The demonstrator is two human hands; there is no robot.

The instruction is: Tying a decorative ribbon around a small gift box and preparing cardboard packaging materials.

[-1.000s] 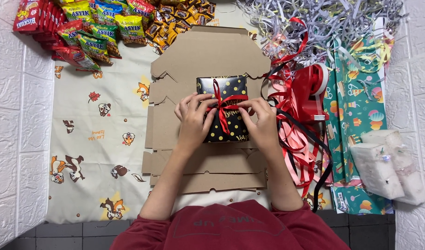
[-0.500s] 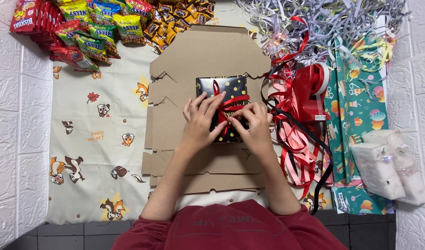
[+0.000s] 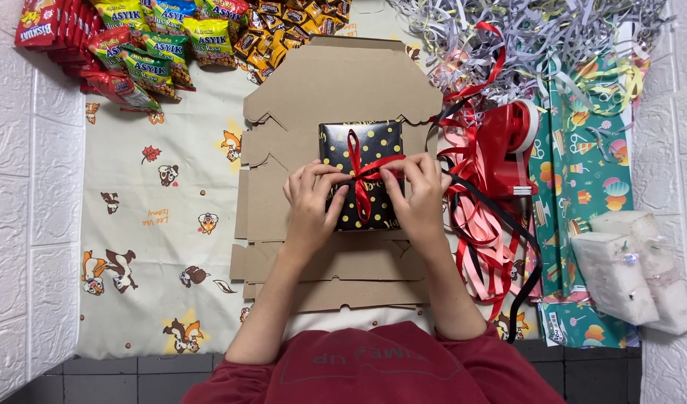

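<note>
Home gift-wrap spot: wrapping paper (image 3: 583, 172), snack packs (image 3: 141, 45).

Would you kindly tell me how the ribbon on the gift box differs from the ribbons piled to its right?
The red ribbon on the gift box is one strand drawn taut around the box, held at the knot by the left hand and right hand. The loose ribbons lie slack and tangled in a pile, untouched. The pile mixes red, pink and black; the box's ribbon is red only. Both are narrow, glossy strips.
</note>
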